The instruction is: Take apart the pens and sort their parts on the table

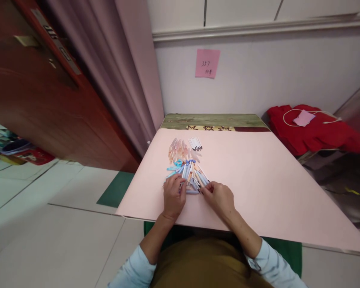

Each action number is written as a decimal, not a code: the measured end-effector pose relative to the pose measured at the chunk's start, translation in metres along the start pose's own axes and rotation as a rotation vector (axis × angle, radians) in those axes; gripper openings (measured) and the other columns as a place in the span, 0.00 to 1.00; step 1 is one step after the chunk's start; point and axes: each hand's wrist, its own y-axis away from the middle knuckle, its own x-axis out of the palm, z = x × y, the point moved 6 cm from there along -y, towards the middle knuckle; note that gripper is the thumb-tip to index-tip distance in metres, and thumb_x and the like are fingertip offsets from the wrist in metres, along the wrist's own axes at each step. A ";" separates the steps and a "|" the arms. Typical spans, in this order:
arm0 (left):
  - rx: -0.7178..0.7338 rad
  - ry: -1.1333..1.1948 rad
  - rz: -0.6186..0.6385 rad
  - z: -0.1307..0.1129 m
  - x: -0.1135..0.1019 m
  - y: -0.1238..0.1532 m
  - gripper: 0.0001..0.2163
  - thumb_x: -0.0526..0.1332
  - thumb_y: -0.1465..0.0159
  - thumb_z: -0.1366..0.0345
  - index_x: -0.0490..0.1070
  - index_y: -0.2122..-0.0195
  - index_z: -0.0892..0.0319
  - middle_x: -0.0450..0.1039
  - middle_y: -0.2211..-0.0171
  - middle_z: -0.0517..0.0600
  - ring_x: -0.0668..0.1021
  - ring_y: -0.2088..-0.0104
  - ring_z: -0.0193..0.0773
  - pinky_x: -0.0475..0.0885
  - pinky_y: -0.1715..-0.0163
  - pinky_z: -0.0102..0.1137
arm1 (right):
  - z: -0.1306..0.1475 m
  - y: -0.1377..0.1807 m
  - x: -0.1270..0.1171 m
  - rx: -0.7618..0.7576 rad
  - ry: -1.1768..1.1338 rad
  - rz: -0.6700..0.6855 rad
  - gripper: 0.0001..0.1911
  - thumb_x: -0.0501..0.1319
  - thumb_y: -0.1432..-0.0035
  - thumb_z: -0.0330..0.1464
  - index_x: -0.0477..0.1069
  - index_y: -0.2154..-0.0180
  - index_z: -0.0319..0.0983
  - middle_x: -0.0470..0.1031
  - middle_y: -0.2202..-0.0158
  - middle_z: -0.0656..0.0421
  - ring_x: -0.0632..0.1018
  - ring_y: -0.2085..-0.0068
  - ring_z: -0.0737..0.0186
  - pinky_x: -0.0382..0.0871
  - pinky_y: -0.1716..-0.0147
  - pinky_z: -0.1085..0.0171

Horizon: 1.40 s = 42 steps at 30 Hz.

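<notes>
A pile of blue and white pens [191, 175] lies on a pink sheet [258, 180] covering the table. My left hand [173, 195] rests at the pile's near left edge, fingers curled onto the pens. My right hand [218, 196] is at the pile's near right edge, its fingertips pinched on pens there. Beyond the pile lie clear pinkish pen caps or barrels [178, 149] and a small bundle of white refills [195, 143].
A red cloth [312, 134] with a white cable and a pink note lies to the right of the table. A pink sticky note [207, 63] hangs on the wall. A dark red door [42, 88] and a curtain [123, 72] stand left.
</notes>
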 end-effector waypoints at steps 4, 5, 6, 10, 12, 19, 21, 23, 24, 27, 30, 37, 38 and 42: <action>-0.144 0.170 -0.013 0.004 0.001 -0.007 0.06 0.62 0.37 0.63 0.75 0.61 0.56 0.75 0.61 0.52 0.76 0.56 0.43 0.70 0.52 0.40 | -0.005 0.000 -0.006 -0.008 -0.091 -0.033 0.13 0.62 0.45 0.43 0.74 0.75 0.43 0.76 0.78 0.61 0.74 0.75 0.63 0.55 0.75 0.66; -0.226 0.247 -0.005 0.006 0.003 -0.010 0.06 0.63 0.38 0.62 0.75 0.62 0.56 0.75 0.64 0.51 0.76 0.60 0.41 0.72 0.56 0.38 | -0.007 0.000 -0.006 -0.011 -0.113 -0.039 0.13 0.62 0.45 0.43 0.74 0.75 0.43 0.75 0.78 0.62 0.73 0.75 0.63 0.56 0.76 0.67; -0.326 0.346 0.009 0.008 0.007 -0.012 0.08 0.64 0.39 0.60 0.75 0.62 0.57 0.74 0.66 0.50 0.76 0.65 0.39 0.73 0.60 0.36 | -0.009 -0.001 -0.007 -0.012 -0.137 -0.049 0.13 0.63 0.45 0.43 0.74 0.74 0.43 0.75 0.78 0.62 0.73 0.75 0.63 0.56 0.76 0.67; -0.705 0.769 0.058 0.014 0.026 -0.019 0.14 0.67 0.46 0.57 0.73 0.61 0.59 0.71 0.73 0.45 0.71 0.78 0.31 0.68 0.78 0.27 | -0.016 -0.001 -0.006 -0.042 -0.264 -0.103 0.11 0.63 0.46 0.43 0.75 0.66 0.42 0.75 0.77 0.62 0.74 0.75 0.63 0.59 0.75 0.67; -0.795 0.865 0.054 0.013 0.031 -0.020 0.15 0.69 0.48 0.58 0.72 0.62 0.59 0.70 0.76 0.43 0.68 0.81 0.27 0.64 0.81 0.24 | -0.018 0.001 -0.007 -0.054 -0.332 -0.127 0.13 0.63 0.45 0.43 0.76 0.64 0.42 0.75 0.77 0.62 0.73 0.75 0.63 0.60 0.75 0.67; -0.967 1.027 0.122 0.003 0.044 -0.013 0.18 0.71 0.51 0.55 0.74 0.67 0.63 0.71 0.77 0.45 0.64 0.85 0.23 0.52 0.86 0.23 | -0.004 0.014 -0.009 -0.170 -0.595 -0.089 0.16 0.62 0.43 0.45 0.77 0.64 0.39 0.73 0.77 0.61 0.69 0.77 0.67 0.64 0.76 0.69; -0.974 1.041 0.117 0.002 0.044 -0.013 0.17 0.71 0.52 0.55 0.74 0.70 0.63 0.70 0.78 0.44 0.63 0.85 0.23 0.51 0.87 0.23 | 0.001 0.018 -0.009 -0.219 -0.591 -0.068 0.15 0.62 0.43 0.43 0.77 0.63 0.39 0.73 0.77 0.61 0.69 0.77 0.67 0.65 0.75 0.69; -0.962 1.049 0.071 0.007 0.039 -0.016 0.17 0.72 0.53 0.55 0.73 0.72 0.63 0.69 0.79 0.44 0.63 0.85 0.23 0.50 0.87 0.22 | 0.000 0.020 -0.010 -0.252 -0.555 -0.058 0.14 0.61 0.42 0.42 0.77 0.63 0.39 0.72 0.77 0.61 0.69 0.77 0.67 0.65 0.75 0.69; -0.953 1.048 0.032 0.013 0.034 -0.018 0.16 0.72 0.53 0.55 0.72 0.72 0.63 0.69 0.80 0.43 0.62 0.85 0.23 0.50 0.87 0.22 | -0.002 0.020 -0.011 -0.260 -0.527 -0.058 0.13 0.61 0.42 0.42 0.76 0.64 0.39 0.72 0.77 0.62 0.69 0.77 0.67 0.64 0.75 0.69; -0.915 1.005 -0.147 0.037 0.015 -0.024 0.15 0.71 0.51 0.56 0.69 0.73 0.61 0.66 0.81 0.42 0.62 0.85 0.23 0.52 0.87 0.21 | -0.017 0.019 -0.017 -0.222 -0.447 -0.085 0.13 0.61 0.42 0.43 0.76 0.66 0.40 0.72 0.78 0.62 0.69 0.78 0.67 0.63 0.76 0.69; -0.863 0.914 -0.287 0.053 -0.001 -0.027 0.14 0.69 0.47 0.55 0.68 0.73 0.60 0.66 0.81 0.41 0.62 0.85 0.24 0.55 0.86 0.22 | -0.038 0.014 -0.026 -0.081 -0.424 -0.169 0.15 0.60 0.42 0.44 0.76 0.67 0.40 0.74 0.77 0.61 0.71 0.77 0.65 0.63 0.75 0.68; -0.712 0.684 0.034 0.022 0.038 -0.038 0.13 0.66 0.43 0.55 0.70 0.73 0.59 0.71 0.80 0.45 0.66 0.85 0.28 0.60 0.84 0.25 | -0.030 -0.002 -0.020 -0.030 -0.307 -0.158 0.13 0.58 0.42 0.43 0.75 0.68 0.42 0.75 0.77 0.62 0.72 0.77 0.64 0.60 0.76 0.67; -0.710 0.639 0.048 0.019 0.043 -0.041 0.12 0.65 0.43 0.55 0.70 0.73 0.59 0.71 0.80 0.45 0.67 0.84 0.29 0.61 0.84 0.25 | -0.027 -0.004 -0.018 -0.030 -0.289 -0.139 0.13 0.58 0.42 0.43 0.75 0.68 0.42 0.76 0.77 0.62 0.72 0.77 0.64 0.60 0.76 0.67; -0.688 0.488 0.027 0.021 0.042 -0.054 0.12 0.66 0.44 0.56 0.74 0.67 0.59 0.70 0.82 0.44 0.72 0.81 0.33 0.65 0.79 0.27 | -0.017 -0.012 -0.020 -0.025 -0.205 -0.077 0.10 0.58 0.43 0.41 0.74 0.68 0.43 0.76 0.76 0.63 0.74 0.74 0.63 0.60 0.74 0.67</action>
